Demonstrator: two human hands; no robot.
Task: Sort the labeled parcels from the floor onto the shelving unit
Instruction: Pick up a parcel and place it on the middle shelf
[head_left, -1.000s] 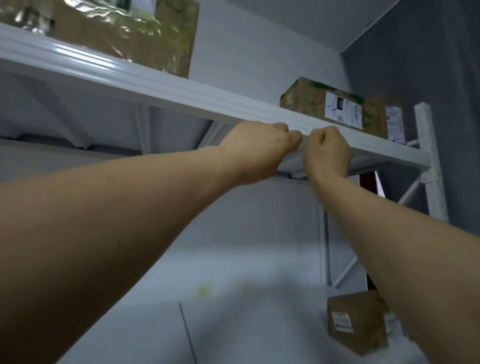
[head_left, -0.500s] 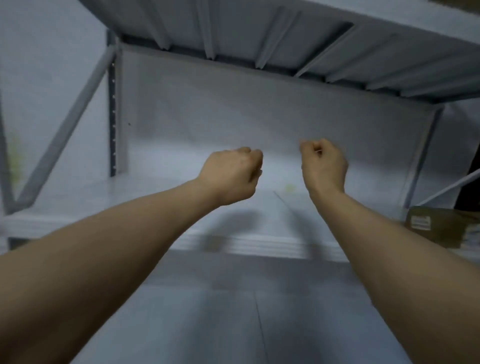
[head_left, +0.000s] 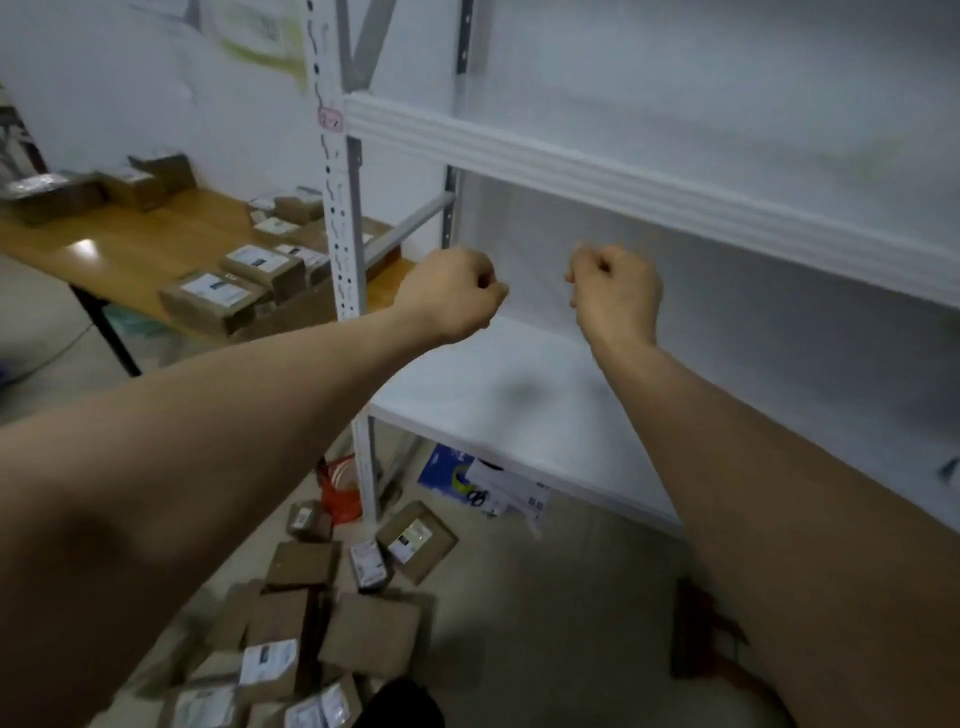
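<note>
view: single head-worn wide-angle camera
facing: forward and down
near: shelving unit (head_left: 571, 156), 1 o'clock, close
farther: floor parcels (head_left: 374, 634), 7 o'clock

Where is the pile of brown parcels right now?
In the head view, the pile of parcels lies on the floor at lower left, near the front post of the shelving unit.

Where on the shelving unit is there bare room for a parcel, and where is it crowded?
The lower shelf board is bare from the left upright rightwards, under the white beam. The level above the beam looks bare too, though blurred. Crowded: the parcel pile on the floor left of the unit, and the wooden table.
</note>
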